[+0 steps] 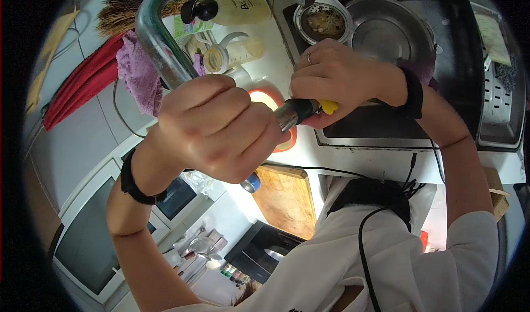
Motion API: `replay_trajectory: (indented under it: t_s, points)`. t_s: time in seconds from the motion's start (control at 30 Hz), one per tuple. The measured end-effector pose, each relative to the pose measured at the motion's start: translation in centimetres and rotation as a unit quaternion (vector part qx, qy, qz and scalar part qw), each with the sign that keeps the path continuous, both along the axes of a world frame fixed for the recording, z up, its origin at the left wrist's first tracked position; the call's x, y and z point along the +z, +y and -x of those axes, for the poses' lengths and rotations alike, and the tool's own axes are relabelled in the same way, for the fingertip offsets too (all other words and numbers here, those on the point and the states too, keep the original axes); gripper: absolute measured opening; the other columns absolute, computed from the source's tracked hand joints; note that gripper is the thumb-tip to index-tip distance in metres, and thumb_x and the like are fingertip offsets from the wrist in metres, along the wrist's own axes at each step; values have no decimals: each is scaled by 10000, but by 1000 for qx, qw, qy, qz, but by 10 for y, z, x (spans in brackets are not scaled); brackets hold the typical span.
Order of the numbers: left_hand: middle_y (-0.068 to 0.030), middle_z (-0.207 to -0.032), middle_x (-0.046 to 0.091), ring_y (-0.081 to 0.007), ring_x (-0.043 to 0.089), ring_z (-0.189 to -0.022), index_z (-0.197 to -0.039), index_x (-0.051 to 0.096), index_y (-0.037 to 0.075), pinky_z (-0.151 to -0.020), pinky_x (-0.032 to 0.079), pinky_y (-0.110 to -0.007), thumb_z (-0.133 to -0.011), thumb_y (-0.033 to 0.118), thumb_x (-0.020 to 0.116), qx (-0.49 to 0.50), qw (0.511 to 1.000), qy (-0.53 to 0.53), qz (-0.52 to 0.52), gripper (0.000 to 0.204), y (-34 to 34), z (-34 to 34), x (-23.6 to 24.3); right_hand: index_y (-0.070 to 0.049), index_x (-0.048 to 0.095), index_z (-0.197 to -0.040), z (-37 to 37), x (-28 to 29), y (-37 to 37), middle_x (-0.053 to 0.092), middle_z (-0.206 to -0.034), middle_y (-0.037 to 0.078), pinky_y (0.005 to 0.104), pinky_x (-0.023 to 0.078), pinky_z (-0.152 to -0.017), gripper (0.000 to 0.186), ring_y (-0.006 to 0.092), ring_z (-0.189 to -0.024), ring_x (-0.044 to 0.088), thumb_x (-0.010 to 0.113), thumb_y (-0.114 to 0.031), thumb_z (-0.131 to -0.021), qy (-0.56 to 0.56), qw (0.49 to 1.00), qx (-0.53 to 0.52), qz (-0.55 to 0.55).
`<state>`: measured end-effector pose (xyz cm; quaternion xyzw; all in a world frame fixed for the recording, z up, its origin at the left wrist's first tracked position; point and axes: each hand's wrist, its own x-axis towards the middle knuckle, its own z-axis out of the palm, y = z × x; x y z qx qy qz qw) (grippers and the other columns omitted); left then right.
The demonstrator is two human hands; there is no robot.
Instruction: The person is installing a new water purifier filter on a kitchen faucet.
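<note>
My left hand [221, 127] is closed in a fist right against the curved metal faucet pipe [152, 33]. A short metal tube with a black end [297, 111] comes out of that fist toward the right. Whether it is one piece with the faucet pipe is hidden by the fist. My right hand [337, 77], wearing a ring, is closed at the tube's black end. Between its fingers shows a small yellow piece [329, 107], its kind unclear. Past the right hand, in the dark sink [455, 52], are a metal pan [386, 33] and a strainer holding food scraps [323, 22].
On the left counter stand a pump bottle [240, 8] and a clear bottle with a handle [237, 52]. A purple cloth [138, 72] and a red cloth [83, 86] hang nearby. A perforated metal tray [497, 102] is at the right. A wooden board [284, 199] lies beyond a cable.
</note>
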<state>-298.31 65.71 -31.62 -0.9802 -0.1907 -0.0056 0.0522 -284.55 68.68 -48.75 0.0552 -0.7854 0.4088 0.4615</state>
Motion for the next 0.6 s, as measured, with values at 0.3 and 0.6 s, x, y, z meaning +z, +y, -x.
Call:
replay_trajectory:
  t_s: [0.3,0.6]
  points:
    - [21,-549,433,-102,411,-485,-531,507,86,-437,339,-214,-458,136,595,-16,1000,6,9,125,0,0,2,-93,495,-915,1,6,13,535,-607,50,346,394,-453,403,271,-534,543,707,-278,-627,14,997,10,-74]
    - [7,-568,440,-118,419,-497,-546,510,85,-443,358,-223,-486,124,601,-28,999,-33,7,115,1,1,-4,-91,500,-894,1,1,6,537,-596,54,350,393,-451,383,276,-528,545,708,-296,-646,20,1000,23,-3]
